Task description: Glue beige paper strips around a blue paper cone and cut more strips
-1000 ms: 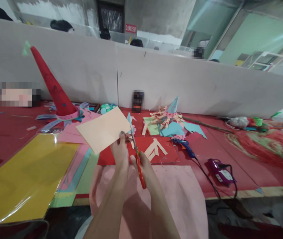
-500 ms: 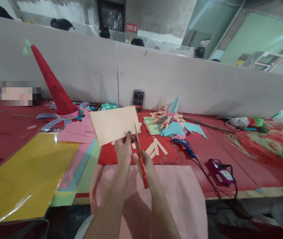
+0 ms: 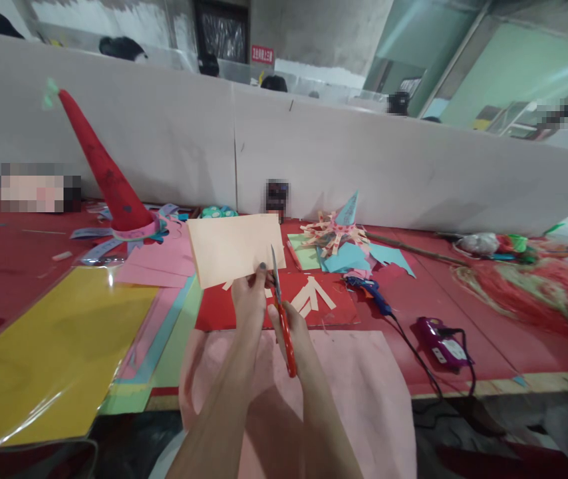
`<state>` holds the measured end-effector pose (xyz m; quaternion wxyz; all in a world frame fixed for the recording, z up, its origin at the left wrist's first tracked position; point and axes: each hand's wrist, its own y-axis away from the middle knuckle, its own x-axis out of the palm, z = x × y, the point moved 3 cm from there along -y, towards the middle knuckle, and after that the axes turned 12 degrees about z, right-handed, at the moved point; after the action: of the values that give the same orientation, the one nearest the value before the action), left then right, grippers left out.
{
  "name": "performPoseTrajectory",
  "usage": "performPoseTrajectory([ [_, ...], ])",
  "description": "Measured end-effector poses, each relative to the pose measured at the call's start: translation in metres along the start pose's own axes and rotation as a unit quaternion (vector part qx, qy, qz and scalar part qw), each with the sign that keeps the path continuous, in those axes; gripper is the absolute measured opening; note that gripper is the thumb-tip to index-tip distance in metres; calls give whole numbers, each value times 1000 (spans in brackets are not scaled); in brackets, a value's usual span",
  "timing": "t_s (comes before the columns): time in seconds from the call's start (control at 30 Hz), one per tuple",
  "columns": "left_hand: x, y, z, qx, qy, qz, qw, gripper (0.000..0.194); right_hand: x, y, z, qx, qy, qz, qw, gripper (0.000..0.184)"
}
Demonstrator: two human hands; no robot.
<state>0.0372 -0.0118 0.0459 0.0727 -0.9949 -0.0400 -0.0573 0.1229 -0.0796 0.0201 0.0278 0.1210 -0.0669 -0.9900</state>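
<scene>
A cream sheet of paper (image 3: pixel 231 249) is pinched at its lower edge by my left hand (image 3: pixel 249 293), held up above the table. My right hand (image 3: pixel 291 329) is closed on red-handled scissors (image 3: pixel 287 339), whose blades point upward at the sheet's right end. Whether the blades are parted is hard to tell. Below the hands lies a red board (image 3: pixel 336 313), with cut cream paper strips (image 3: pixel 311 296) on it. Pink cloth (image 3: pixel 358 399) hangs in front of me under my forearms.
Left stand a tall red cone hat (image 3: pixel 104 163) and a glossy yellow sheet (image 3: pixel 59 332). To the right lie a blue glue gun (image 3: pixel 371 289), its cord, a purple power box (image 3: pixel 441 342) and red netting (image 3: pixel 528 286). Behind is a small fringed blue cone (image 3: pixel 347 211). A white partition (image 3: pixel 164 133) closes the back.
The cream sheet has shifted slightly right and levelled a little in my left hand. The scissors stay in my right hand, nearly in the same place.
</scene>
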Motion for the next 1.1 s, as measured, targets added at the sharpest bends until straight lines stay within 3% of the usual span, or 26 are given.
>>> performPoseTrajectory([
  [0.17,-2,0,3,-4,-9,-17,1000,31,0,1,0,-7,-12,14,1000,28],
  [0.43,-2,2,-2,0,-55,9,998,33,-1,-1,-2,-2,3,-2,1000,30],
  [1.1,-4,1,0,-8,-52,-11,999,32,-1,-1,-6,-10,-15,-10,1000,26],
])
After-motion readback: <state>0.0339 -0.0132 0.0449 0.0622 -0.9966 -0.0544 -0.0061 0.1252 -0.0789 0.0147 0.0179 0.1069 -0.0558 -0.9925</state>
